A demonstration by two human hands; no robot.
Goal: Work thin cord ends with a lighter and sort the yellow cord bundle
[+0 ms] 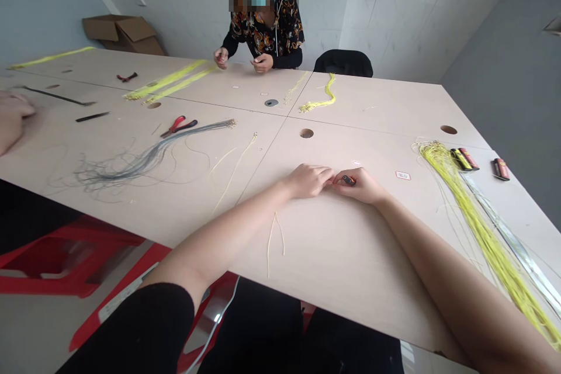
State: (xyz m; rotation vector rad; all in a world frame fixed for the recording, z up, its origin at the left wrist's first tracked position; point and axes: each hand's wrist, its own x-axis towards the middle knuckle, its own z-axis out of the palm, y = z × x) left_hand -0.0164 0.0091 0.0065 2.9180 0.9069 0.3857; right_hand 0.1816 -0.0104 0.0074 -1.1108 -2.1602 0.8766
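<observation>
My left hand [309, 180] and my right hand [360, 186] meet over the table, fingertips almost touching. Wrapped in my right hand is a small tool with a dark, orange-edged end [349, 180]; the rest of it is hidden in the palm. The fingers of my left hand are pinched together, and whatever is between them is too small or hidden to make out. Between my forearms, a short pale yellow cord [276, 222] hangs down in a forked shape over the tabletop. A small white label [403, 175] lies to the right of my right hand.
Yellow cords [475, 219] and several short cylinders [465, 159] lie at right. Left are grey cords [146, 160], red-black pliers [177, 126] and tweezers [93, 117]. A co-worker [265, 29] sits opposite; another person's hand [15, 114] is at far left. The table has round holes [306, 133].
</observation>
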